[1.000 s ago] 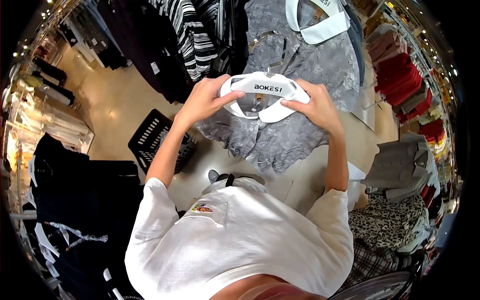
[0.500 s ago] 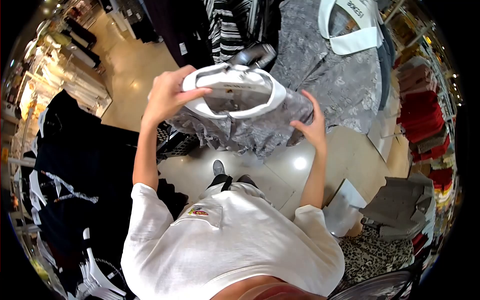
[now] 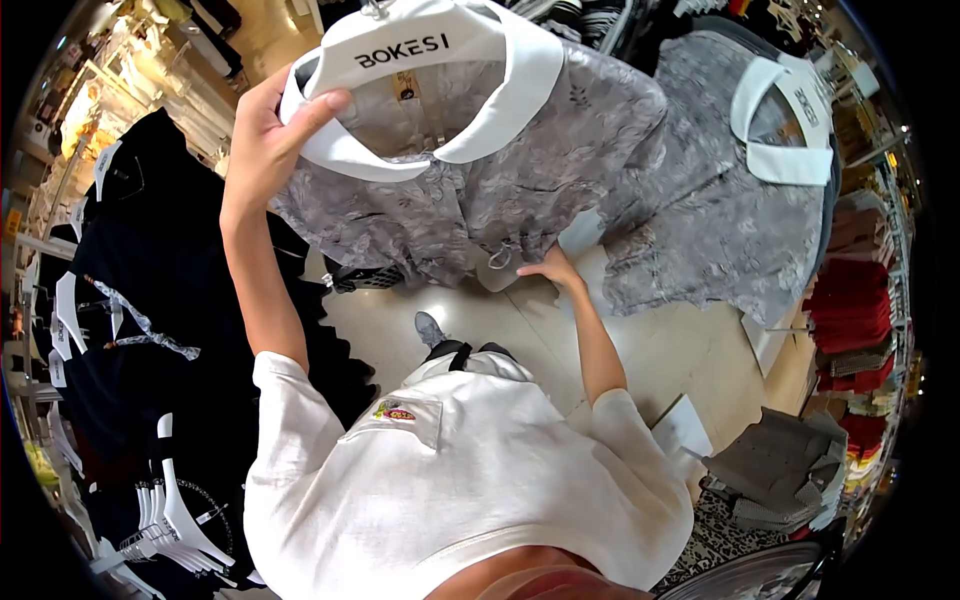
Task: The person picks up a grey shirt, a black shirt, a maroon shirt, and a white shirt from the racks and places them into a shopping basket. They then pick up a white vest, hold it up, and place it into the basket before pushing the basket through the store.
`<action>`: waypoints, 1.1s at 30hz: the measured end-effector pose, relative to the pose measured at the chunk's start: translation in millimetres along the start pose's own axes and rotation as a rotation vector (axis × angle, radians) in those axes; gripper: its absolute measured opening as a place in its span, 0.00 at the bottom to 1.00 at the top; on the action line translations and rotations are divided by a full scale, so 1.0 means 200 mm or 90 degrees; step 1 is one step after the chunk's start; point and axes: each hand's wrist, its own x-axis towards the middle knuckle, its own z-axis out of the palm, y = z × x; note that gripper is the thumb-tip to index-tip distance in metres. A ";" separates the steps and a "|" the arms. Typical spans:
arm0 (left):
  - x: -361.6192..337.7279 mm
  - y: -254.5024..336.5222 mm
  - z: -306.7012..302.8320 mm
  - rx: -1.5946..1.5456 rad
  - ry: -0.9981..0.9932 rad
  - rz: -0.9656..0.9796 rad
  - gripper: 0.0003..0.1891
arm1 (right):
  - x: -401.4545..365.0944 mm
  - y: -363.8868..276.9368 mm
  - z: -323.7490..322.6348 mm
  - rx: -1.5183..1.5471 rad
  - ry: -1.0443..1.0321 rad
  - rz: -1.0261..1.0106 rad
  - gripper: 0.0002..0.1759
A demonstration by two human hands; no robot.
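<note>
A grey floral blouse [image 3: 375,220] with a wide white collar hangs in front of me on a white hanger [image 3: 430,42] marked BOKESI. My left hand [image 3: 268,140] is closed around the left side of the collar and hanger, its thumb lying over the front. Below the blouse's hem, near a small drawstring bow [image 3: 505,256], my right hand [image 3: 560,270] has its thumb stretched out to the left. Its other fingers point up toward the fabric and are partly hidden. Just to the right hangs a matching grey garment [image 3: 715,225] with a white collar.
Black clothes [image 3: 150,270] on white hangers fill a rack at my left. Bare white hangers [image 3: 175,520] cluster at the lower left. Red garments [image 3: 848,295] hang at the far right, with a grey-brown garment [image 3: 770,465] below them. Shiny floor tiles [image 3: 540,345] lie ahead.
The blouse has been raised and its hanger front now faces me. My right hand has left its shoulder and moved down and left to the hem. The surroundings have shifted in view.
</note>
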 end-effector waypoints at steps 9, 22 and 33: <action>0.06 -0.20 -0.29 -0.051 0.072 0.005 0.20 | 0.41 -0.44 0.58 -0.265 -0.345 0.198 0.53; 0.03 -0.69 -0.72 -0.090 0.157 -0.093 0.19 | 0.35 -0.27 0.64 -0.172 -0.149 0.144 0.35; -0.09 -0.97 -0.96 -0.038 0.291 -0.157 0.18 | 0.91 -1.29 0.22 0.067 0.150 -0.081 0.25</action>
